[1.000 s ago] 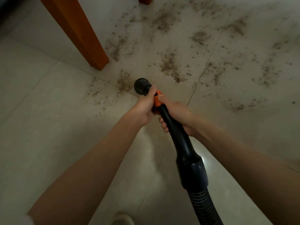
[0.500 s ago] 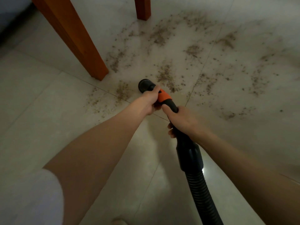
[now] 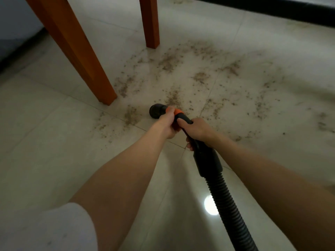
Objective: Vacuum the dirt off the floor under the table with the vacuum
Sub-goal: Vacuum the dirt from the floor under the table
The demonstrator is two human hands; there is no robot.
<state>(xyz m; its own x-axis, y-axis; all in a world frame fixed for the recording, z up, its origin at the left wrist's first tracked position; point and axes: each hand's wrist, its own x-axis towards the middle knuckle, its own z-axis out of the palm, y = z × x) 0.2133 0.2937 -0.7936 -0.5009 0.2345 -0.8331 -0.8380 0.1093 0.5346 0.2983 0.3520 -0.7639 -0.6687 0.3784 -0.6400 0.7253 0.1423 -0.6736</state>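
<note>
Vacuum nozzle (image 3: 156, 111) is gripped by left hand (image 3: 167, 124) and right hand (image 3: 197, 130).
Slow overlapping passes are advised across the dirt (image 3: 174, 98).

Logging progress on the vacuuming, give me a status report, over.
Left hand and right hand both grip vacuum nozzle. Dirt not yet cleared. Table leg stands close left of nozzle.

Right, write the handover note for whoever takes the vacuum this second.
Left hand grips the black vacuum wand by its orange collar, just behind the round black nozzle.
Right hand grips the wand lower, above the ribbed black hose.
Nozzle sits low by the near orange wooden table leg.
Done: nothing visibly cleared.
Left: brown dirt scattered across the pale tiles, from the nozzle out to the far leg and rightward.
</note>
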